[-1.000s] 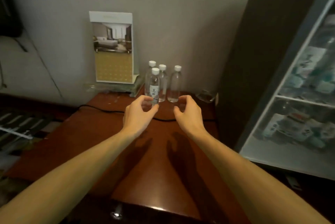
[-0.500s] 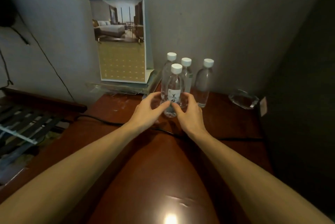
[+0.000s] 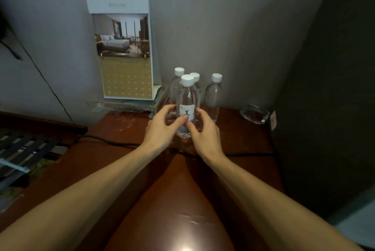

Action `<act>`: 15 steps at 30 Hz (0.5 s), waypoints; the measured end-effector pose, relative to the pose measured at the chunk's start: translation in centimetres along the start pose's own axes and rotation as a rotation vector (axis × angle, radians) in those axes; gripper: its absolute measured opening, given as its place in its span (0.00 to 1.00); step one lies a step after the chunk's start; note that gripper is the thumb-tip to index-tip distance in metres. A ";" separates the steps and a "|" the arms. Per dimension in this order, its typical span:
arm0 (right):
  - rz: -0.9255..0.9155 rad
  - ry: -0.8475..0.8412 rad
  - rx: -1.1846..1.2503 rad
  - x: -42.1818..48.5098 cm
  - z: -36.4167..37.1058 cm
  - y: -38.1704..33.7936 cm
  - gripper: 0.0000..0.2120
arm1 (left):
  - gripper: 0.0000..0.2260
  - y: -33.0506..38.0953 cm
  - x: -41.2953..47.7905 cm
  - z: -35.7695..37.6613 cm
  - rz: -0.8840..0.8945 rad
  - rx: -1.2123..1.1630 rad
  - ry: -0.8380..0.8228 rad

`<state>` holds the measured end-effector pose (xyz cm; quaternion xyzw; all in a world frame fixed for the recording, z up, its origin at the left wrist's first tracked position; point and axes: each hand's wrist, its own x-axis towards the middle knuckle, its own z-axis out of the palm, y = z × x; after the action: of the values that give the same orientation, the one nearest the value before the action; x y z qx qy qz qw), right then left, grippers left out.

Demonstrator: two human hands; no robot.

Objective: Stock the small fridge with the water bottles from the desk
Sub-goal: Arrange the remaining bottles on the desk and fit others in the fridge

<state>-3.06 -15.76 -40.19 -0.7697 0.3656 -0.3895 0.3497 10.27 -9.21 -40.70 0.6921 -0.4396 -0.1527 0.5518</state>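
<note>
- The front bottle (image 3: 187, 104) of 4 stands upright, squarely between the hands.
- The left hand (image 3: 162, 129) and right hand (image 3: 206, 132) curl round its lower half, thumbs meeting.

A tall calendar (image 3: 123, 51) with a photo of a hotel room stands against the grey wall (image 3: 223, 17), a black cable (image 3: 113, 142) runs below it, and a clear glass ashtray (image 3: 254, 113) sits beside a dark cabinet (image 3: 328, 88).
</note>
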 end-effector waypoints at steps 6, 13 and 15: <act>-0.053 0.113 -0.069 -5.2 -5.3 -3.4 0.21 | 0.16 5.9 -5.2 0.0 0.118 -0.041 -0.029; -0.127 0.194 -0.108 -12.2 -12.8 -7.7 0.20 | 0.20 13.8 -11.3 0.2 0.260 0.014 -0.088; -0.144 0.226 -0.110 -14.0 -14.8 -8.4 0.20 | 0.18 15.6 -13.1 0.7 0.302 0.023 -0.080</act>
<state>-19.25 -3.69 -31.39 -0.7630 0.3674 -0.4772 0.2346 -4.47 0.48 -30.49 0.6178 -0.5618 -0.0904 0.5427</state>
